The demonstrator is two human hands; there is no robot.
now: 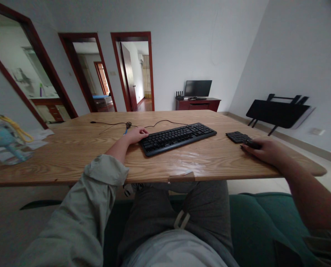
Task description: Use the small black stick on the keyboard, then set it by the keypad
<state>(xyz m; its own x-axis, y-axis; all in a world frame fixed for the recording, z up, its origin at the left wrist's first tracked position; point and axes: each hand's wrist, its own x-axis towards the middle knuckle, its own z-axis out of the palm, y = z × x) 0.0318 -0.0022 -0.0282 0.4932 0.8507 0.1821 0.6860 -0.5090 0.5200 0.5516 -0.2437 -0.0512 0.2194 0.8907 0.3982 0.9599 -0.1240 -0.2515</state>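
A black keyboard [179, 136] lies slightly slanted on the wooden table. My left hand [137, 135] is at its left end, with the fingers closed over the far-left corner. Behind it, the keyboard's cable [162, 120] runs left across the tabletop to a small knot. To the right, apart from the keyboard, several small black pieces like loose keycaps [235, 137] lie grouped together. My right hand [262, 149] rests on the table just beside this group, its fingers closed around a small dark object [252, 144] whose kind I cannot make out.
The wooden table [79, 159] has brown tape [182, 177] on its near edge. A blue patterned bag [1, 137] and papers [40, 139] sit at its left. Beyond are a monitor [198, 89] on a red cabinet [198, 105] and a folded black table [278, 113] by the wall.
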